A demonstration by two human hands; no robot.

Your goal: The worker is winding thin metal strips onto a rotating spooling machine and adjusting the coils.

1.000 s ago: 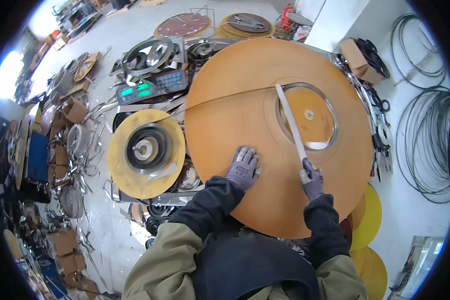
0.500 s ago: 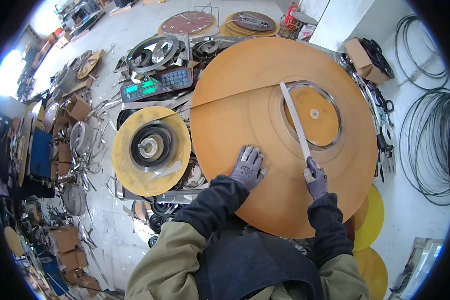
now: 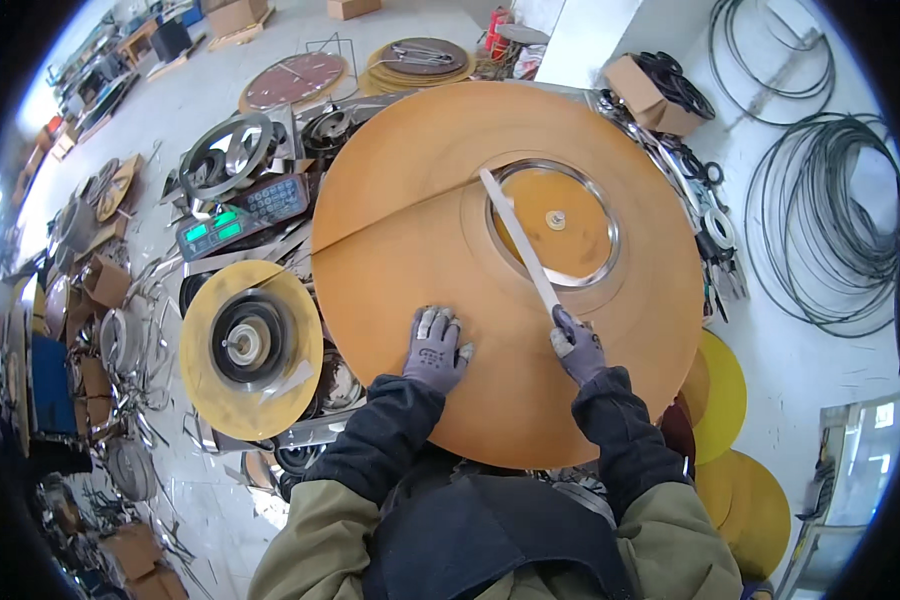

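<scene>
Orange disc (image 3: 430,265) | hands (gloved): left (image 3: 436,350) palm-down, outstretched, empty | right (image 3: 578,347) closed round white strip (image 3: 521,243)

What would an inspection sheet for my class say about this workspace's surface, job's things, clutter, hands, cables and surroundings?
Surface: large orange disc bearing a metal ring.
Job's things: pale strip, crossing the ring in view; dark band, running from near the strip's top towards a smaller yellow disc.
Clutter: keypad device beyond the yellow disc.
Hands: left hand on the orange disc; right hand gripping the strip's lower end.
Cables: dark coils at right; cable or wire unclear.
Surroundings: cardboard boxes, lower left.
</scene>
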